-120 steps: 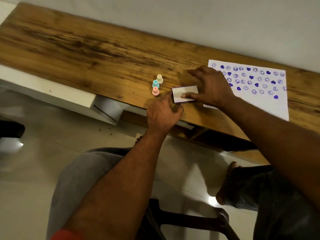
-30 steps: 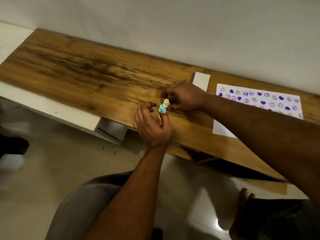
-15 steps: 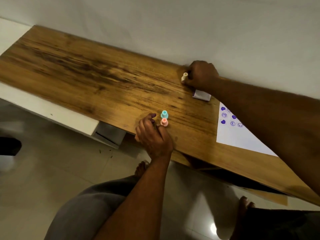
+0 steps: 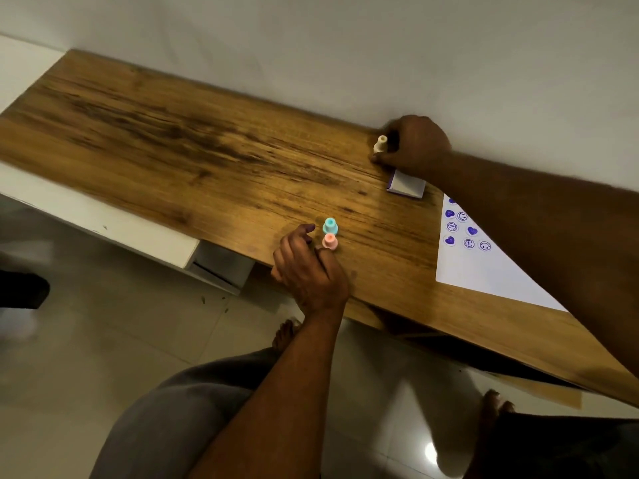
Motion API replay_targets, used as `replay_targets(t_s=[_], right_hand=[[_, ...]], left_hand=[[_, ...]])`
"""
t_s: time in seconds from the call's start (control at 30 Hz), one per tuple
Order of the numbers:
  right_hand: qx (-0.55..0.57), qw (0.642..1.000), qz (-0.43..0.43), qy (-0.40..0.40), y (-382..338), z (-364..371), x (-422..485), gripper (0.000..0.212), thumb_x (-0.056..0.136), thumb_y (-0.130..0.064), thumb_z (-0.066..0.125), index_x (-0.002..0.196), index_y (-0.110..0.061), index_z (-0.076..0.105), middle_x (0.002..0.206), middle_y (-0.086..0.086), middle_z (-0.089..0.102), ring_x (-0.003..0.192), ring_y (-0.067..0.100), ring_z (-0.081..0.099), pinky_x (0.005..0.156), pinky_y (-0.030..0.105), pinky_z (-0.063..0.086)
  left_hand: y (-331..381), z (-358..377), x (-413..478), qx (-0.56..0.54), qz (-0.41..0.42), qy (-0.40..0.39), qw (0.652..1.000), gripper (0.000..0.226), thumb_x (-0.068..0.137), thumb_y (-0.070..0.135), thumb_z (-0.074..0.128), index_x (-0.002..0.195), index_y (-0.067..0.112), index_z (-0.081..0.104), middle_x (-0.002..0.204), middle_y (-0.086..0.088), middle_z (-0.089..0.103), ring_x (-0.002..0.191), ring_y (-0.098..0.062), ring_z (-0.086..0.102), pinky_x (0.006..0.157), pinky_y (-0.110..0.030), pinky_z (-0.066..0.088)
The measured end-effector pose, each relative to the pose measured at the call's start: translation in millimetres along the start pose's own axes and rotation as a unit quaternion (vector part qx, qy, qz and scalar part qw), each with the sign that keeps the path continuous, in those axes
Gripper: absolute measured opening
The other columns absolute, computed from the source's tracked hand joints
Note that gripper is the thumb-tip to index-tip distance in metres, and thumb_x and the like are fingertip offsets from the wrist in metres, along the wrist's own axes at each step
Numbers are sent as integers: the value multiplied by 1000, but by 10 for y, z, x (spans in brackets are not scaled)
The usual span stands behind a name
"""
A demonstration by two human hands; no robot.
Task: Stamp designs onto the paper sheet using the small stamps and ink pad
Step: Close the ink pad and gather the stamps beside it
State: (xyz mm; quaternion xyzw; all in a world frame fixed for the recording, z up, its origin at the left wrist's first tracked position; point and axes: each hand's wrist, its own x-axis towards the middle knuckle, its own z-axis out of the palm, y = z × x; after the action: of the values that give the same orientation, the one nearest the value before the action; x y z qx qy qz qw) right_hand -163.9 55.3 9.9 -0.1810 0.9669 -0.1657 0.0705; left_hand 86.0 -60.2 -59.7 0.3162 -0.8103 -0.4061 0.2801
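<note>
Hands are well apart now, where a second ago they worked side by side over the little cluster of stamps. Starting at the left, I see the left hand (image 4: 311,267) resting at the near edge of the surface (image 4: 207,160), fingers loosely curled and holding nothing. One fingertip lies right at the foot of the pink stamp (image 4: 330,242), and I cannot tell whether it touches. The teal stamp (image 4: 330,225) stands upright just behind the pink one, and neither has shifted in the last half second. Further right and far back, the right hand (image 4: 418,146) pinches the cream stamp (image 4: 381,144), which it lifted out of that cluster a second ago and carried to the strip beside the wall (image 4: 311,46). The stamp leans a little, its foot low over the wood, though contact is unclear. Just nearer than that hand lies the ink pad (image 4: 406,184), which four seconds ago sat at the front edge under both hands. It is now parked at the back, showing only a white top and a purple edge, so I judge its lid shut. Rightmost, the paper sheet (image 4: 484,271) lies flat, largely hidden by the right forearm, with purple hearts and smiley faces in view. With the pad seemingly closed and a stamp going beside it rather than to the paper, I read this as tidying away, stamping most likely finished.
</note>
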Motion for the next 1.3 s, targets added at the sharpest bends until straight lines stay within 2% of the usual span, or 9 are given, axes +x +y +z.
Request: replay_targets(t_s=[0.13,0.23,0.33,0.53,0.7,0.9,1.1,1.23,1.3], right_hand=[[54,997,-24,39,87,-137,-204,76,74,-68,75,133,-22,63,128,2,67,114,22,63,95,41,53],[14,998,-55,2,251,-176,-485,101,62,-90,63,137,-23,57,131,1,64,117,23,62,98,46,51],[-21,998,-62,-17,404,-112,-660,119,57,-94,63,148,-22,42,143,2,56,128,25,56,103,51,47],[11,999,-48,-16,431,-61,-649,116,55,-82,70,149,-20,42,145,2,54,128,25,55,101,46,48],[27,999,-43,-17,489,-2,-625,117,51,-87,67,147,-24,42,144,-1,54,128,22,54,101,51,50],[40,998,-47,-25,495,13,-600,119,50,-85,69,147,-23,42,144,1,53,128,23,53,101,54,49],[49,998,-38,-33,512,16,-607,118,48,-85,70,147,-26,41,145,-1,52,130,22,51,103,56,47],[39,997,-41,-52,521,13,-592,114,57,-76,80,151,-26,38,149,1,49,134,25,47,106,57,44],[39,997,-43,-50,516,-5,-606,120,55,-82,74,154,-26,34,154,2,45,138,27,44,109,59,40]], left_hand=[[0,-1,-2,-3,1,1,1000,41,89,35,42,121,23,64,111,5,61,107,-15,52,92,-34,31],[-9,3,2,-4,5,3,1000,40,88,34,43,120,22,65,110,6,61,106,-15,52,91,-34,31],[-10,-1,0,-4,7,3,1000,41,87,34,44,120,22,65,110,5,62,106,-15,52,90,-35,32],[11,-13,-7,-10,1,1,1000,41,88,35,44,120,22,66,111,4,63,107,-14,53,93,-37,35],[-11,-8,0,-8,8,4,1000,40,89,34,45,120,21,66,110,5,63,106,-16,54,93,-38,36],[-10,-1,0,3,3,-3,1000,42,86,33,45,121,23,65,112,6,62,108,-13,52,92,-30,26],[-1,-8,-2,5,3,-3,1000,43,84,33,44,121,23,65,112,6,62,109,-13,52,93,-32,28],[-17,-7,4,5,8,0,1000,41,86,32,45,121,23,64,111,5,62,108,-15,53,91,-31,27],[-21,-4,7,6,9,1,1000,41,86,32,45,121,23,64,111,5,62,107,-15,54,91,-31,27]])
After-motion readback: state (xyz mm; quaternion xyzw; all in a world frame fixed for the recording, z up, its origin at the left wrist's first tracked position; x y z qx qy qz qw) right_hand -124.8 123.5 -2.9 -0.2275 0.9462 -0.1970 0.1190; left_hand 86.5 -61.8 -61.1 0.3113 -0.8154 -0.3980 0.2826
